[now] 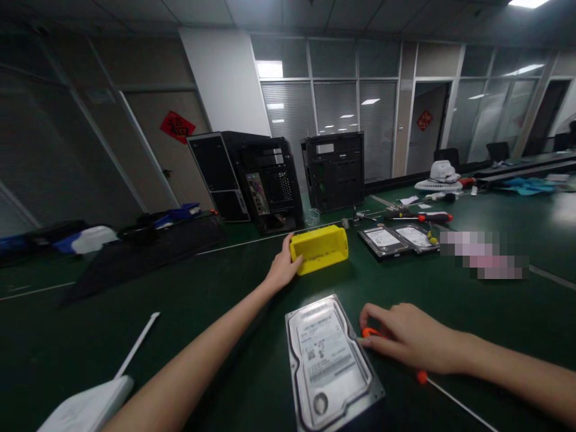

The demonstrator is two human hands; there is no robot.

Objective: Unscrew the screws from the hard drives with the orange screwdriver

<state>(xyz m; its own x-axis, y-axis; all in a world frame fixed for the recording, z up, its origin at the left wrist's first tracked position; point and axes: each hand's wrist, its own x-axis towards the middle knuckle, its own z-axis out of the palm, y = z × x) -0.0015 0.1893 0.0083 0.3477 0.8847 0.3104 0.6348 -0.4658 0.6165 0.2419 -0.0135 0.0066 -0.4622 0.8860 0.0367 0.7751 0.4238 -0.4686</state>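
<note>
My left hand (284, 264) grips the left end of a yellow plastic bin (321, 251), thumb on its near rim. The bin is tilted so its inside faces me, with small dark bits along the inner wall. My right hand (405, 336) is closed over an orange-handled screwdriver (422, 377), whose thin shaft points toward the lower right; most of the handle is hidden under the palm. Just left of that hand, a silver hard drive (330, 360) lies label up on the table, in front of the bin.
Two more hard drives (382, 239) lie at the right, near a red-and-black screwdriver (432, 216). Computer cases (335, 171) stand at the back. A white device with an antenna (90, 405) sits at the lower left. A black mat (148, 258) covers the left of the green table (216, 282).
</note>
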